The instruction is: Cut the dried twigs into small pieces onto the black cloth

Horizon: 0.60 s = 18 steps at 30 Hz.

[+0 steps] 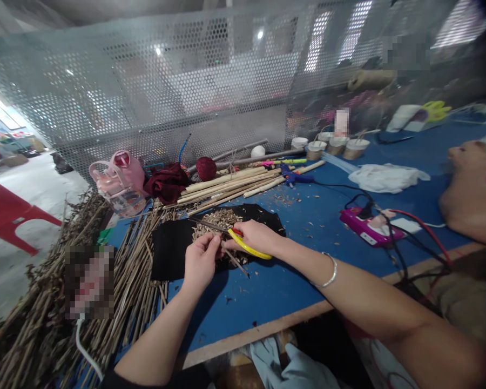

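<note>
My right hand (253, 236) is closed on yellow-handled scissors (249, 247), whose dark blades point left over a pile of small dry plant pieces (222, 219). Close beside it, my left hand (202, 256) pinches a thin dry stem (237, 260) that slants down to the right. The pile lies on a black cloth (168, 254) on the blue table (275, 286). Many dry stalks (133, 281) are spread to the left of the cloth.
Pale sticks (227, 186), a blue glue gun (294, 175) and a dark red yarn ball (206, 169) lie behind the cloth. A purple power strip (368, 227) with cables is on the right, near another person's arm (473, 189). Pink bottle (127, 170) stands back left.
</note>
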{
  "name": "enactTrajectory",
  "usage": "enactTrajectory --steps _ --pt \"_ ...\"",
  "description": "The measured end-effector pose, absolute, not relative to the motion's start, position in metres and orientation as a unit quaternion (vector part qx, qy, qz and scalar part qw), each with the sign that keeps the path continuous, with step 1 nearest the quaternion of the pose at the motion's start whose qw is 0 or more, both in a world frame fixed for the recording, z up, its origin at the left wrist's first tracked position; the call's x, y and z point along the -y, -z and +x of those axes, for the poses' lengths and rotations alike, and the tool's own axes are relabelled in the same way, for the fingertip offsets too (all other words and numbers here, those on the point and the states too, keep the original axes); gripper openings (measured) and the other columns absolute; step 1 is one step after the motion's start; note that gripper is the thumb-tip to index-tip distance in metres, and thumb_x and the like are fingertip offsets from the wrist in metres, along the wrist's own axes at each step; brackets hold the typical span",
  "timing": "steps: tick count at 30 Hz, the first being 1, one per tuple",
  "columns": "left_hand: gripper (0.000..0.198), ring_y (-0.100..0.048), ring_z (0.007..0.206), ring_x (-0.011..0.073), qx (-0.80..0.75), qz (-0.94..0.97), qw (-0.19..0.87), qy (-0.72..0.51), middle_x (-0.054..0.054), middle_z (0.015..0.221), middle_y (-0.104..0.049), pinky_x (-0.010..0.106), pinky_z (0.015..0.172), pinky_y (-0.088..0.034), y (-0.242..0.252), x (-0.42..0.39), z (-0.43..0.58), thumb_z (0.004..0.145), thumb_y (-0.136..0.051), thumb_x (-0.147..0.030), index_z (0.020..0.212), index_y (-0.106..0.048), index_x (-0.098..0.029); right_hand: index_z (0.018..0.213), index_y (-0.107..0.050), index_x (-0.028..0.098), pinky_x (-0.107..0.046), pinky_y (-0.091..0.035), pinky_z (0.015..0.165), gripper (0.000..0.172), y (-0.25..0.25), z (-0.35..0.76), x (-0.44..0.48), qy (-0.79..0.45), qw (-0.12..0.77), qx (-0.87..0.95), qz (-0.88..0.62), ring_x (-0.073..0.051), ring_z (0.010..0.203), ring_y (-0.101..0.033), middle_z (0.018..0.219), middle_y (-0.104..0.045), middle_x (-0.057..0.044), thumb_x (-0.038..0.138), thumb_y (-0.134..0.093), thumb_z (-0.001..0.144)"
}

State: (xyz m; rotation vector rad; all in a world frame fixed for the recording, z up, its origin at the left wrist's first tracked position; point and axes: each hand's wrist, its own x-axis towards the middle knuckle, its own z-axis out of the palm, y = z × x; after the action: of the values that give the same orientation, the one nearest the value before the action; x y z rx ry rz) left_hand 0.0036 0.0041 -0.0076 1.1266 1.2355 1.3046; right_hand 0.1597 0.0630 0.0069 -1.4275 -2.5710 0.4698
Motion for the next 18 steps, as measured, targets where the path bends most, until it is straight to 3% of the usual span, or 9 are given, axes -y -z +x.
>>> enactTrajectory --steps 6,12,18 --pt "0.025 -0.048 0.052 0.0082 -0.506 0.454 0.482 -0.553 -0.001 0.058 -0.056 0.018 0.051 -0.04 0.006 -0.004 0.004 0.071 -0.06 -0.039 0.067 -0.059 -0.014 0.097 -0.05 0.019 -0.024 -0.034 0.056 0.063 -0.008 0.161 -0.058 -0.139 0.09 0.871 -0.462 -0.022 0.076 -0.061 0.087 -0.064 -0.007 0.071 -0.053 0.062" --pt "0.028 -0.053 0.055 0.0106 -0.502 0.442 0.517 -0.534 0.003 0.061 -0.06 0.022 0.056 -0.044 0.011 -0.004 0.004 0.07 -0.061 -0.04 0.071 -0.063 -0.012 0.096 -0.049 0.017 -0.026 -0.038 0.063 0.069 -0.011 0.161 -0.055 -0.173 0.105 0.872 -0.446 -0.024 0.084 -0.06 0.094 -0.062 -0.01 0.069 -0.063 0.053" --pt "0.027 -0.051 0.052 0.0104 -0.535 0.483 0.455 -0.523 0.002 0.059 -0.06 0.021 0.052 -0.041 0.011 -0.004 0.003 0.074 -0.057 -0.039 0.071 -0.063 -0.013 0.095 -0.048 0.017 -0.026 -0.036 0.059 0.067 -0.004 0.157 -0.052 -0.149 0.114 0.863 -0.469 -0.024 0.078 -0.061 0.086 -0.063 -0.009 0.075 -0.051 0.06"
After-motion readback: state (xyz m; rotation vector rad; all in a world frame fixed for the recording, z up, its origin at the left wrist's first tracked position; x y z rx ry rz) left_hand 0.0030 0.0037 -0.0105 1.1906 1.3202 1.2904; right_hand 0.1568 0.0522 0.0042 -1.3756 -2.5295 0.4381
